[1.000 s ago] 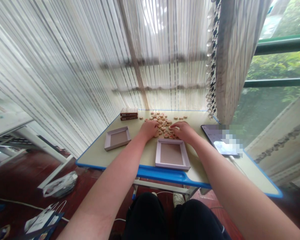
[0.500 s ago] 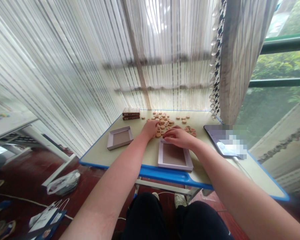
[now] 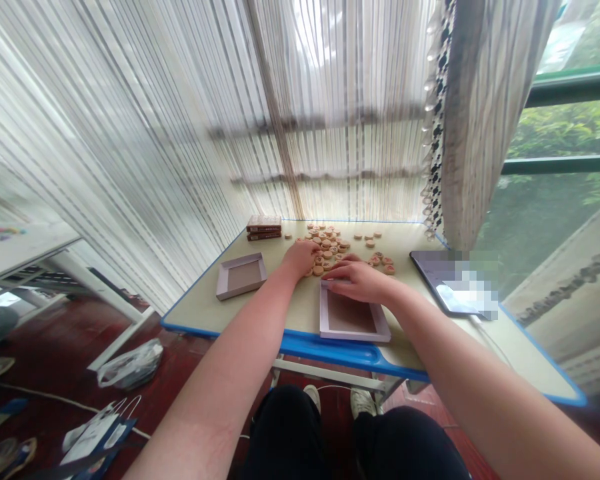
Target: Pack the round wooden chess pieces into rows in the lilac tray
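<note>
A loose pile of round wooden Chinese chess pieces [image 3: 327, 246] lies in the middle of the table, some with marks on their faces. My left hand [image 3: 301, 257] is at the pile's left side, fingers curled together among the pieces; what they grip is hidden. Over the far edge of a shallow open box [image 3: 355, 335], my right hand [image 3: 356, 280] has its fingers bent and pressed together. Whatever it holds is hidden under the fingers. The visible part of the box's brown bottom is bare. Several more chess pieces [image 3: 383, 261] lie just beyond the right hand.
Another shallow box part [image 3: 241, 291] sits at the left. Two stacked brown boxes [image 3: 264, 229] stand at the back left. A tablet [image 3: 443, 287] with a cable rests at the right. The table [image 3: 195, 308] has a blue rim; a curtain [image 3: 350, 153] hangs behind it.
My right hand has drawn slightly nearer, over the box's far rim. My left hand stays at the pile, almost unmoved. The whole view has shifted slightly.
</note>
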The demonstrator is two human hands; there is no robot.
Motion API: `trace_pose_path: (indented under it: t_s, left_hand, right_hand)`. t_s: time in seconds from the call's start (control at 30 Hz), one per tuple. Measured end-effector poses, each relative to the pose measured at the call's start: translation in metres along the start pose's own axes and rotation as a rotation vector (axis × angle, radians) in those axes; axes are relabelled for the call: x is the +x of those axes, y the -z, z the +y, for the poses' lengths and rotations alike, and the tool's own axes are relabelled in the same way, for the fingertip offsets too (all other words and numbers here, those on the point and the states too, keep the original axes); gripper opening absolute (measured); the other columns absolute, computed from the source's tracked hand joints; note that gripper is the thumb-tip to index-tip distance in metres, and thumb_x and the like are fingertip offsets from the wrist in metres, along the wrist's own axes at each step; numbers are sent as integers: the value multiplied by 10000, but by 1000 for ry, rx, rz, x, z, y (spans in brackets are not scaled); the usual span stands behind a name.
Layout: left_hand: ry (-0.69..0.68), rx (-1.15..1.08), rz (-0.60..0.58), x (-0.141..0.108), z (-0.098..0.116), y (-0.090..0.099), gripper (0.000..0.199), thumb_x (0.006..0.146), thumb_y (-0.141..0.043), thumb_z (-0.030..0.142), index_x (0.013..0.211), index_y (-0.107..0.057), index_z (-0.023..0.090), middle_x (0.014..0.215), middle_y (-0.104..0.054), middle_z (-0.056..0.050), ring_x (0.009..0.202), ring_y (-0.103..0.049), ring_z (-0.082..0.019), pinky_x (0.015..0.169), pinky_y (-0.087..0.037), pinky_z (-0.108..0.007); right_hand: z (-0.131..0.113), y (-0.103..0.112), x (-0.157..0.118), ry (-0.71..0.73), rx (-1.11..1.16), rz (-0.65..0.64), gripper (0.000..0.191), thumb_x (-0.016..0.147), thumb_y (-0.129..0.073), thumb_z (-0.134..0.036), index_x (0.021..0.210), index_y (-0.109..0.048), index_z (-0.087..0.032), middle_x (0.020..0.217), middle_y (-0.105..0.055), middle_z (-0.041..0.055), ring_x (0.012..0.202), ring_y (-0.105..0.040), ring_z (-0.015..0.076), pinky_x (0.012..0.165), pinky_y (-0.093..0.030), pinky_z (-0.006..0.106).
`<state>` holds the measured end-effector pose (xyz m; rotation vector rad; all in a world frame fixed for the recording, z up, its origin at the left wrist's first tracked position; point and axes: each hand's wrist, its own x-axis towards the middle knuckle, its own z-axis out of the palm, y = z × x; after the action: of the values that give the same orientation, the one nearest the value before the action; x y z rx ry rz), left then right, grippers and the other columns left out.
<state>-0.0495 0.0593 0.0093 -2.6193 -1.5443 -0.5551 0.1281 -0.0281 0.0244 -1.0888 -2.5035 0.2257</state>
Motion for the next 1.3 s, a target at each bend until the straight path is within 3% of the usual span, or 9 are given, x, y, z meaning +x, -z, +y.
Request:
trace_pose_path:
  t_s: [0.3, 0.6, 0.7, 0.83, 1.0, 1.3]
  left_hand:
    - [43, 126, 49, -3, 2, -1, 289, 871, -406, 331, 954, -636, 176, 992, -642, -86, 966, -560, -193, 883, -415, -320]
    - [173, 166, 70, 0, -4, -5, 331, 881, -350, 285, 945, -636, 132, 1001, -628, -119, 994, -545, -216, 892, -407, -335]
    - [144, 137, 90, -2, -2, -1, 325, 866, -357, 275, 952, -652, 171, 996, -628, -102, 988, -544, -216, 884, -416, -344]
    - [90, 83, 7, -5, 1, 6, 254, 789, -478, 314, 903, -687, 225, 943, -646, -61, 938, -558, -200, 859, -429, -310]
    - [155, 79, -17, -6, 0, 9, 270, 766, -503, 377, 852, -695, 209, 920, -655, -66, 897, -570, -195, 814, -440, -293]
    - [241, 8, -22, -3, -4, 5, 263, 735, -548, 400, 878, -662, 211, 918, -662, -59, 871, -582, -209, 742, -451, -299]
  right_hand:
    - [2, -4, 2, 2, -56, 19, 310, 851, -443, -380, 974, -701, -259, 1016, -670, 23, 996, -528, 218, 934, -337, 362]
    - [6, -7, 0, -2, -51, 4, 297, 807, -504, -408, 1006, -691, -290, 1066, -650, 8, 1027, -508, 226, 941, -341, 362]
    - [4, -5, -1, -1, -74, 6, 306, 804, -502, -417, 1005, -688, -280, 1062, -651, 9, 1028, -508, 234, 936, -345, 362]
    - [3, -5, -2, -53, -75, 30, 364, 779, -531, -422, 1103, -626, -286, 983, -668, 22, 1020, -514, 243, 879, -389, 355]
    - [5, -7, -2, -108, -37, 59, 429, 753, -565, -433, 1147, -580, -265, 947, -671, 38, 1046, -508, 250, 825, -417, 331]
    - [6, -5, 1, -36, -54, 97, 287, 823, -484, -412, 935, -694, -252, 980, -678, 34, 986, -552, 221, 907, -372, 345]
